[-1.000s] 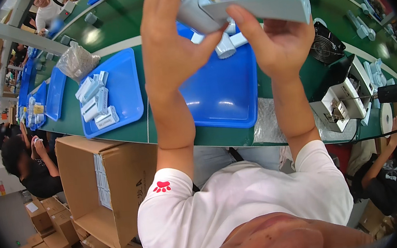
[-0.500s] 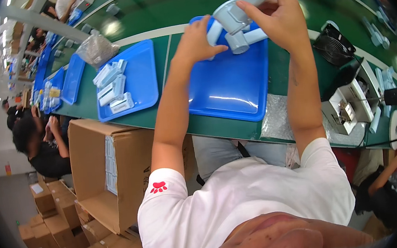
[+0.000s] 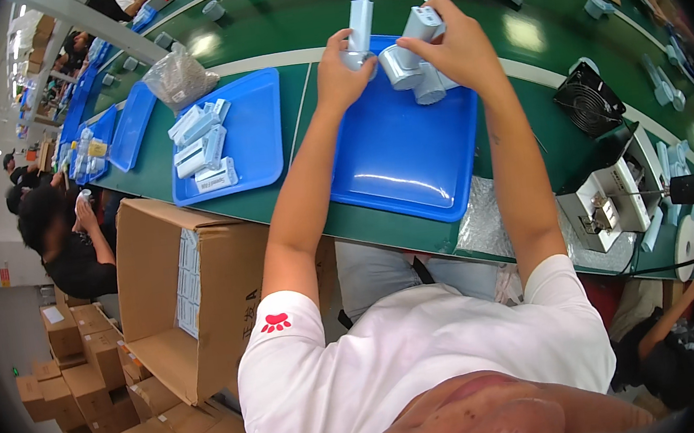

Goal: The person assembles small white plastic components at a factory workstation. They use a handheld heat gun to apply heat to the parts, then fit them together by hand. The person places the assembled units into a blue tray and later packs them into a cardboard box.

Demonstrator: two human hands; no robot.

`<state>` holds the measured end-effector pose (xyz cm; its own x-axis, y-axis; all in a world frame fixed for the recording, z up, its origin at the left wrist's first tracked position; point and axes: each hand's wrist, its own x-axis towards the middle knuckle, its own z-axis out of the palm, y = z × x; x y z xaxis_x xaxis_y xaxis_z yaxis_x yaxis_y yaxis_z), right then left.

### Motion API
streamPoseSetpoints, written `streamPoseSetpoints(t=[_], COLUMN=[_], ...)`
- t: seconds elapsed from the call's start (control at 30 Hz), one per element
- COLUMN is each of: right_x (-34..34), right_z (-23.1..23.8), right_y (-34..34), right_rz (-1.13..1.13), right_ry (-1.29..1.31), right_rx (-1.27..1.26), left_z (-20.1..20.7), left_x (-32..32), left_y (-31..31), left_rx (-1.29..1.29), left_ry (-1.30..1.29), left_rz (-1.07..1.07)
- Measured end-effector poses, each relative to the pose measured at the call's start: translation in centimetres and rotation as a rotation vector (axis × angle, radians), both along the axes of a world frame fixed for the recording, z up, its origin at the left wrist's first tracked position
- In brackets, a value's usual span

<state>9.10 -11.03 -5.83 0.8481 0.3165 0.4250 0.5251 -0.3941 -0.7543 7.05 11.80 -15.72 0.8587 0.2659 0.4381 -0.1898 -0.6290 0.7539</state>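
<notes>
My left hand [image 3: 340, 72] is closed around a pale blue-grey plastic device [image 3: 360, 26] with a round head and a straight handle, the handle pointing up. In my right hand [image 3: 458, 46] is a second device of the same kind [image 3: 401, 67], its round head turned down toward the tray and its handle end near my fingers. Below it, a third such device [image 3: 430, 88] lies at the far end of the blue tray [image 3: 401, 164]; its handle is mostly hidden by my right hand. Both hands are above the tray's far edge, apart from each other.
To the left, another blue tray [image 3: 258, 133] holds several small pale boxes [image 3: 206, 151], with a bag [image 3: 180, 80] behind it. An open carton [image 3: 222, 272] stands at the table edge. Right are a black fan [image 3: 588, 98] and a white machine [image 3: 608, 202]. A green conveyor [image 3: 302, 27] runs beyond.
My left hand has closed on a device and raised its handle upright; before, its fingers were spread beside the devices. My right hand has lowered its device toward the tray.
</notes>
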Motion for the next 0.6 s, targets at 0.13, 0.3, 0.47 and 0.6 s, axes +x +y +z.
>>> streamPoseSetpoints(t=[0.13, 0.3, 0.47, 0.6], right_x=[1.7, 1.9, 3.5, 4.0], right_z=[-2.4, -2.6, -5.3, -6.5], right_y=[1.1, 2.0, 2.5, 2.5], right_rz=[-0.035, -0.144, -0.193, -0.225], right_ry=[0.001, 0.033, -0.016, -0.114], right_rx=[-0.046, -0.130, -0.066, 0.028], left_z=[-0.6, -1.3, -2.5, -2.0], left_x=[1.1, 1.1, 1.5, 0.9], left_y=[0.5, 1.0, 1.2, 0.7], left_rx=[-0.016, -0.176, -0.167, -0.031], left_ry=[0.032, 0.077, 0.009, -0.098], left_rz=[-0.032, -0.115, -0.238, -0.208])
